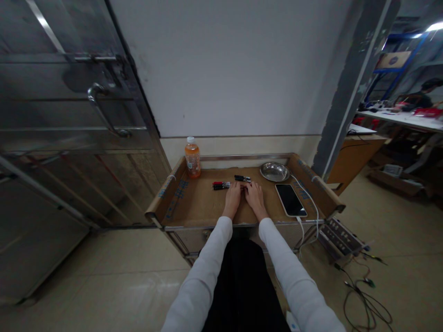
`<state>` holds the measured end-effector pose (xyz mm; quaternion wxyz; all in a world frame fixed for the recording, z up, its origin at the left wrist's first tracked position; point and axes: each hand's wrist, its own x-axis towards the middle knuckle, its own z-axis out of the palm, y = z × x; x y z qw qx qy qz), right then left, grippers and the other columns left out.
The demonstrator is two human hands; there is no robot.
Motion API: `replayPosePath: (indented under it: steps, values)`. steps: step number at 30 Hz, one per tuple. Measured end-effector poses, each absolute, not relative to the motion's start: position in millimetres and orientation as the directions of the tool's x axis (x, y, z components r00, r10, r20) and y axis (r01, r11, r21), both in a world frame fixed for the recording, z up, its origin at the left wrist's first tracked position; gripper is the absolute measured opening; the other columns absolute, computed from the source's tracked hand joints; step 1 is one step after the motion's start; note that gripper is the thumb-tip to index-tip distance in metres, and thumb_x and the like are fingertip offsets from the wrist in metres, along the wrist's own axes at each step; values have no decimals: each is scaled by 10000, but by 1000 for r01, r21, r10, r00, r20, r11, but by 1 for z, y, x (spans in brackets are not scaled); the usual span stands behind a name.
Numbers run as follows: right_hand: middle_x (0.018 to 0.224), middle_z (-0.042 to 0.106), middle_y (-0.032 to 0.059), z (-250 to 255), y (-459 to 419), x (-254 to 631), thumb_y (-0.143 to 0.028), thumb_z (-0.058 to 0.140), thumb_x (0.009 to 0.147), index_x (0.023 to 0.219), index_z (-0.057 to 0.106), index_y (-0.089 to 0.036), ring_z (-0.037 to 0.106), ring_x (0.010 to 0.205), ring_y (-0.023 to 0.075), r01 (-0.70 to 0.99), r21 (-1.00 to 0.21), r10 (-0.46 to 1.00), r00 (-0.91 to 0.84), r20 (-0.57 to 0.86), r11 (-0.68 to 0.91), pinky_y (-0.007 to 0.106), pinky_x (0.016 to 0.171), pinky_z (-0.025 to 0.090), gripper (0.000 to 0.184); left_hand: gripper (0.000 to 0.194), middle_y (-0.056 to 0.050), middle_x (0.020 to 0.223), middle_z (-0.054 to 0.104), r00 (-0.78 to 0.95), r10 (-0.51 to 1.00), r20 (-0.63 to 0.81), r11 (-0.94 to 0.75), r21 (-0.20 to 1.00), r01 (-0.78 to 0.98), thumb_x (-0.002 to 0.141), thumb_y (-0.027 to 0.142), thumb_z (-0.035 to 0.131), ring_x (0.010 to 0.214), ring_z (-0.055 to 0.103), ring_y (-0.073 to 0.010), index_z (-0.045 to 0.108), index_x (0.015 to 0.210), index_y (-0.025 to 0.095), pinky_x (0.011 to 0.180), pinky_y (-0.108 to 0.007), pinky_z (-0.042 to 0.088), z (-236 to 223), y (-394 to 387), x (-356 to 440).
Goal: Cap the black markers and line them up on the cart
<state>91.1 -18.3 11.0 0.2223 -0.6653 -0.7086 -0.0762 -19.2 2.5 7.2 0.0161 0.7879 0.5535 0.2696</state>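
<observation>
On the brown cardboard surface of the cart (204,207), my left hand (234,197) curls over the right ends of a few pens (220,185), one with a red cap and others black. My right hand (255,197) lies just beside it with fingers bent and close together. Whatever its fingertips grip is too small and covered to make out. Just beyond the hands lies a black pen group (242,178); its exact number is unclear.
A bottle of orange drink (193,159) stands at the back left. Back right sits a round metal dish (274,171); nearer, a phone (290,200) with a white cable (309,193). A metal door (76,92) is left. Equipment and cables (342,237) lie on the floor. A person (424,92) sits far right.
</observation>
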Motion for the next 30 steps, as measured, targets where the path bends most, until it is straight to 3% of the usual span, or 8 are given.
replayPosePath:
  steps: [12,24,30]
  values:
    - [1101,603,117,11,-18,92,-144,354,939,1082,612,-176,512,1025,212,972,-212,907,-7,421,106,332,873,352,297,195,-98,1045,606,215,886,411,-415,495,763,905,78,373,1032,564,-178,527,999,154,929,-357,458,-1,8,-21]
    - [1097,612,108,9,-17,94,-136,360,929,1095,622,-173,521,1018,205,969,-216,904,-16,427,118,314,879,359,312,223,-90,1063,606,254,868,427,-452,465,762,899,57,355,1042,564,-175,524,1000,162,947,-359,451,-1,9,-21]
    - [1076,624,102,9,-15,95,-149,388,920,1131,621,-193,537,1010,199,940,-288,896,-37,443,182,316,896,391,317,199,-96,1049,604,243,859,450,-449,434,781,901,62,369,1030,560,-182,516,994,159,937,-356,449,2,7,-22]
